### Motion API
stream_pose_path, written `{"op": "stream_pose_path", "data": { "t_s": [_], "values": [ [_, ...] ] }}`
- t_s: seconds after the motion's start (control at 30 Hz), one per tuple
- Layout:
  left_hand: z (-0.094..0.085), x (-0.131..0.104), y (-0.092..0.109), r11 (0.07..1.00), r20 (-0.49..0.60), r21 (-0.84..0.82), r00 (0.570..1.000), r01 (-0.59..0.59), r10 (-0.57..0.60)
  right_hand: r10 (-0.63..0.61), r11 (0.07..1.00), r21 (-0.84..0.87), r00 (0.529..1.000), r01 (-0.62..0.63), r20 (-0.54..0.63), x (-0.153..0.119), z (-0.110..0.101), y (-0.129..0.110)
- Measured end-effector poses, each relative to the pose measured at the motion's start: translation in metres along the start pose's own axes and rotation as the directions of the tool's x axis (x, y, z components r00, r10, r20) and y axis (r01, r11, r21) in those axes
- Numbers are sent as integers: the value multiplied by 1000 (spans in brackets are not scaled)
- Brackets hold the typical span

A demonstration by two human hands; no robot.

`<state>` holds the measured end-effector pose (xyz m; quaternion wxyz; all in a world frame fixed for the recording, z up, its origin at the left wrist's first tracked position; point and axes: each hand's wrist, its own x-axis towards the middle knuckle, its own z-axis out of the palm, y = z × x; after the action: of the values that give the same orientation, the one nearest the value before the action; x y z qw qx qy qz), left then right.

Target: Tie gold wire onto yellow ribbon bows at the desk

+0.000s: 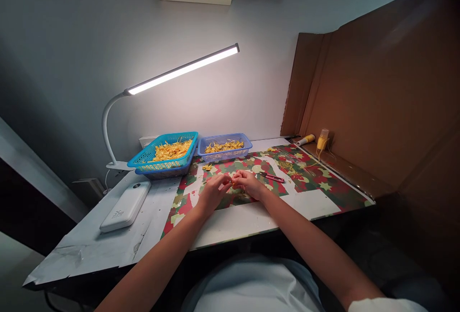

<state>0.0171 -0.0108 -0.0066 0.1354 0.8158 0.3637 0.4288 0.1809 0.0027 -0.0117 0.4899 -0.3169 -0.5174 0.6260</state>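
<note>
My left hand (pixel 214 191) and my right hand (pixel 250 185) meet over the patterned tabletop, fingertips pinched close together. A small yellow-orange piece (pixel 235 186) shows between them; its exact kind is too small to make out. Just right of my right hand lies a slim pink-and-black hand tool (pixel 272 177). Beyond my left hand a few loose yellow pieces (pixel 207 167) rest on the table. Thin yellow strands (pixel 287 168) are scattered to the right of the tool.
A turquoise basket (pixel 140 159) and a purple basket (pixel 224 155), both holding yellow pieces, stand at the back. A white power bank (pixel 125 206) lies left, below a lit lamp (pixel 183 69). A yellow thread spool (pixel 322 140) stands by the cardboard wall (pixel 381 77) on the right.
</note>
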Motion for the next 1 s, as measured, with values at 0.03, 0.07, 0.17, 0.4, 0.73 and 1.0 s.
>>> {"op": "stream_pose_path", "data": {
  "t_s": [0.03,0.07,0.17,0.4,0.73,1.0],
  "values": [
    [0,0,1,999,2,-26,1000,23,-23,-9,1000,-11,1000,9,9,0,0,0],
    [0,0,2,997,-1,-59,999,49,-49,-20,1000,-22,1000,20,14,0,0,1],
    [0,-1,5,976,-24,-173,990,133,-139,-55,998,-38,998,56,7,-1,-1,1],
    [5,3,-3,825,37,-481,947,298,-320,-149,988,-34,988,148,-32,0,-1,-3],
    [3,6,-11,479,289,-718,843,505,-455,-202,978,-48,977,205,71,-3,-1,-8],
    [2,6,-10,394,320,-752,815,528,-483,-200,977,-43,971,207,130,-7,2,-12]
  ]
}}
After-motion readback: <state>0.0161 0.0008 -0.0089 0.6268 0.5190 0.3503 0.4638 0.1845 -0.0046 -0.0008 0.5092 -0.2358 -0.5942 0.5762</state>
